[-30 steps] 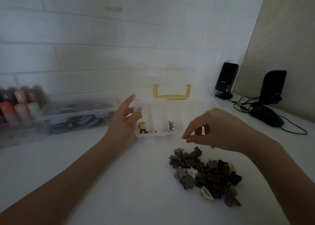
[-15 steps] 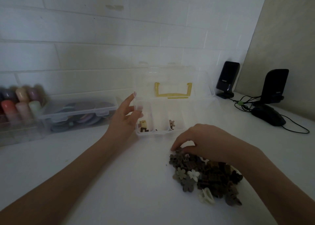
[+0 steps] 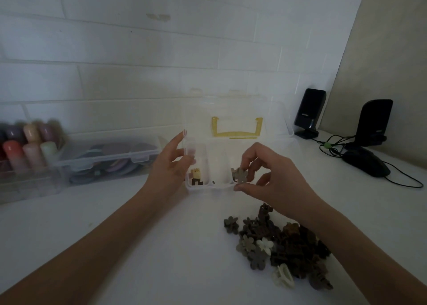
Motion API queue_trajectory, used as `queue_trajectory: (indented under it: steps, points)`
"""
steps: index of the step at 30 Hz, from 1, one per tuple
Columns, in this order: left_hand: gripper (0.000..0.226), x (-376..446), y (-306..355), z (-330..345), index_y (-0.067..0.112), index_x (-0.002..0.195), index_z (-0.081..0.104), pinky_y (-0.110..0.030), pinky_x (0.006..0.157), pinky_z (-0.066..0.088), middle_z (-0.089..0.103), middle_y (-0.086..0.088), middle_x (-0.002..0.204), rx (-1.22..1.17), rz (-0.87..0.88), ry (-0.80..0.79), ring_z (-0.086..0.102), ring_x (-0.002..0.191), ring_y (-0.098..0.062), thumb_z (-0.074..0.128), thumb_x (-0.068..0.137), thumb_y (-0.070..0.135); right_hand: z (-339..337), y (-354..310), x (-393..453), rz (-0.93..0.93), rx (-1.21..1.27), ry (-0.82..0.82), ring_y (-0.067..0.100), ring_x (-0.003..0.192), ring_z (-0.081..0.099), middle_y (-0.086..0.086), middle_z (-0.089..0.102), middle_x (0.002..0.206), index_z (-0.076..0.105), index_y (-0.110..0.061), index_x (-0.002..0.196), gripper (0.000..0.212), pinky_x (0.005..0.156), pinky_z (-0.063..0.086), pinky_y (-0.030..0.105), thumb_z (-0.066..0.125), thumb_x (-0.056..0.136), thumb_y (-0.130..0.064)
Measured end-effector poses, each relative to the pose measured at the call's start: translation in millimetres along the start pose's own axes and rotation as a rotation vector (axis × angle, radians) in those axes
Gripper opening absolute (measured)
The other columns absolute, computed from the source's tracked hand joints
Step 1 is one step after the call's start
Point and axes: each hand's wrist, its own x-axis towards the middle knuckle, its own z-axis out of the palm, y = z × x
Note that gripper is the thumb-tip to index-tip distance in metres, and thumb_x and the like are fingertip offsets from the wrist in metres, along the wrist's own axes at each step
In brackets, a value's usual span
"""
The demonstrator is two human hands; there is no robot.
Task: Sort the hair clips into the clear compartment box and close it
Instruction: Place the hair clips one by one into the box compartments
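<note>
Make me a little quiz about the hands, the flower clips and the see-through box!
1. True or false: the box has its lid shut.
2. Which hand pinches a flower clip: A) left hand B) right hand?
3. Fill in: the pile of clips lies on the table, nearer to the person than the ____.

Key: 1. false, the lid stands open. 2. B; the left hand touches the box's left wall. 3. box.
</note>
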Motion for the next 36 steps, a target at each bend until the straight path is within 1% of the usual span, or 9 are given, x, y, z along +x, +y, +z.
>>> queue_trajectory:
  steps: [8, 11, 15, 22, 27, 30, 32, 34, 36]
  points:
    - [0.053, 1.3, -1.8, -1.6, 0.037, 0.138, 0.037, -0.016, 0.065, 0.055, 0.061, -0.004, 0.119, -0.017, 0.008, -0.021, 0.065, 0.099, -0.011, 0.05, 0.094, 0.011, -2.9, 16.2, 1.9, -0.056, -0.245, 0.317, 0.01, 0.073, 0.052, -0.017, 0.054, 0.085, 0.051, -0.023, 0.076, 0.026, 0.056, 0.042, 0.016, 0.075, 0.075, -0.014]
    - [0.054, 1.5, -1.9, -1.7, 0.037, 0.138, 0.038, -0.014, 0.063, 0.054, 0.061, -0.004, 0.119, -0.023, 0.007, -0.034, 0.064, 0.102, -0.015, 0.05, 0.093, 0.008, -2.6, 21.1, -0.3, -0.048, -0.246, 0.305, 0.006, 0.076, 0.053, -0.021, 0.058, 0.087, 0.051, -0.027, 0.076, 0.025, 0.058, 0.041, 0.014, 0.07, 0.08, -0.012]
    - [0.055, 0.7, -2.7, -1.3, 0.04, 0.136, 0.038, -0.025, 0.071, 0.055, 0.061, -0.004, 0.12, -0.041, 0.016, -0.051, 0.064, 0.104, -0.016, 0.052, 0.093, 0.009, 1.5, 24.6, -4.1, -0.045, -0.332, 0.244, 0.0, 0.081, 0.05, -0.021, 0.063, 0.088, 0.045, -0.038, 0.076, 0.031, 0.062, 0.037, 0.011, 0.067, 0.083, -0.016]
    - [0.058, 1.1, -4.5, 2.0, 0.042, 0.136, 0.038, -0.015, 0.06, 0.052, 0.062, 0.001, 0.118, -0.036, 0.029, -0.068, 0.065, 0.101, -0.012, 0.055, 0.091, 0.009, 5.1, 20.5, -3.3, -0.168, -0.44, 0.333, 0.007, 0.09, 0.056, -0.011, 0.069, 0.093, 0.062, -0.019, 0.077, 0.013, 0.078, 0.042, 0.023, 0.074, 0.077, -0.013]
    - [0.059, 0.3, -3.2, 1.5, 0.039, 0.137, 0.039, -0.022, 0.07, 0.058, 0.061, -0.001, 0.119, -0.062, 0.022, -0.065, 0.065, 0.103, -0.014, 0.054, 0.091, 0.006, 6.3, 31.7, -3.3, -0.115, -0.596, 0.165, 0.016, 0.104, 0.056, -0.01, 0.065, 0.117, 0.073, -0.027, 0.082, 0.002, 0.083, 0.032, 0.03, 0.072, 0.08, -0.026]
    - [0.058, -0.1, -1.3, 0.7, 0.037, 0.138, 0.039, -0.02, 0.069, 0.058, 0.061, -0.003, 0.12, -0.065, 0.028, -0.056, 0.064, 0.104, -0.015, 0.053, 0.091, 0.006, 0.8, 29.6, -1.5, -0.121, -0.472, 0.196, 0.01, 0.101, 0.056, -0.011, 0.068, 0.108, 0.073, -0.028, 0.087, 0.006, 0.087, 0.042, 0.032, 0.069, 0.083, -0.027]
    - [0.058, 0.2, -0.6, 0.0, 0.036, 0.139, 0.037, -0.017, 0.065, 0.056, 0.061, -0.004, 0.12, -0.059, 0.035, -0.057, 0.064, 0.105, -0.017, 0.055, 0.09, 0.009, -3.5, 25.1, 0.2, -0.147, -0.443, 0.218, 0.004, 0.094, 0.055, -0.012, 0.069, 0.098, 0.073, -0.026, 0.088, 0.007, 0.086, 0.042, 0.019, 0.069, 0.082, -0.026]
    - [0.06, 0.1, 0.5, -0.8, 0.035, 0.139, 0.037, -0.015, 0.062, 0.054, 0.061, -0.005, 0.12, -0.062, 0.034, -0.06, 0.063, 0.106, -0.018, 0.057, 0.086, 0.017, -8.4, 19.2, 0.4, -0.119, -0.418, 0.189, 0.001, 0.082, 0.053, -0.017, 0.067, 0.087, 0.073, -0.028, 0.089, 0.009, 0.072, 0.039, 0.009, 0.068, 0.082, -0.027]
    - [0.057, 0.5, 1.3, -1.3, 0.034, 0.138, 0.037, -0.013, 0.059, 0.052, 0.06, -0.007, 0.121, -0.065, 0.038, -0.054, 0.063, 0.106, -0.018, 0.055, 0.089, 0.013, -14.7, 13.5, -0.1, -0.06, -0.337, 0.111, 0.005, 0.068, 0.054, -0.018, 0.065, 0.073, 0.072, -0.033, 0.089, 0.009, 0.06, 0.039, 0.011, 0.067, 0.082, -0.029]
